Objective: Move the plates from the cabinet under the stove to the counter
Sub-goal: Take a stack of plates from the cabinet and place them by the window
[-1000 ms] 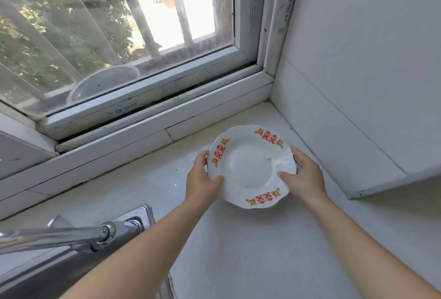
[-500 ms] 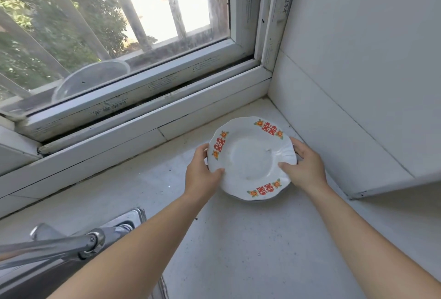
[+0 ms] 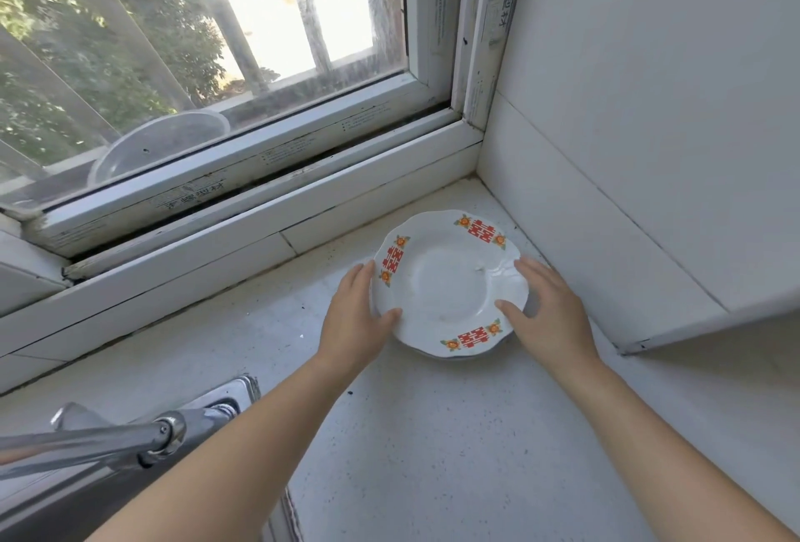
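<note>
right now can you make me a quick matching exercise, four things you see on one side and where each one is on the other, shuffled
Things:
1. plate
2. clear plastic container
3. faucet
4. left hand

Places:
A. outside the window glass
B. lower left, over the sink edge
C. on the counter in the corner by the wall
D. at the plate's left rim

Pairs: 1-C, 2-A, 3-B, 4-D

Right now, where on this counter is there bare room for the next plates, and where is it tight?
The counter is bare in front of the plate, between the forearms, and leftward along the window frame as far as the sink edge. The back right corner is tight: the plate sits near the wall, with the left hand and right hand on its rim.
</note>
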`<act>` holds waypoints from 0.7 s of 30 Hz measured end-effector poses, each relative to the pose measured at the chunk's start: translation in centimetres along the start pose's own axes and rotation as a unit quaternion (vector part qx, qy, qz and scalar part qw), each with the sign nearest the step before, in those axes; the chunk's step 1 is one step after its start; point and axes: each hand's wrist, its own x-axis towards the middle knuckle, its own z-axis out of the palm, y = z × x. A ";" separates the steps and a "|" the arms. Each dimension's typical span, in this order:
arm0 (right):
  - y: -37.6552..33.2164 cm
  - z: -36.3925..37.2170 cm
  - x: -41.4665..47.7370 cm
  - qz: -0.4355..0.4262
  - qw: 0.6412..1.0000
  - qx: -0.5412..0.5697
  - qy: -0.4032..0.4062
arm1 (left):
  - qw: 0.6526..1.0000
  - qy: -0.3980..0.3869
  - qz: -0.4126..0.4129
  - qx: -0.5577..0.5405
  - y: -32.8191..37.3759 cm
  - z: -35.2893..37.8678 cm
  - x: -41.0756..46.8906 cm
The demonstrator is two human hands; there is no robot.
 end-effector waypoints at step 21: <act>0.1 2.5 -3.9 -0.255 0.958 -0.118 -0.053 | 0.930 -0.098 0.295 0.196 0.8 0.9 -2.6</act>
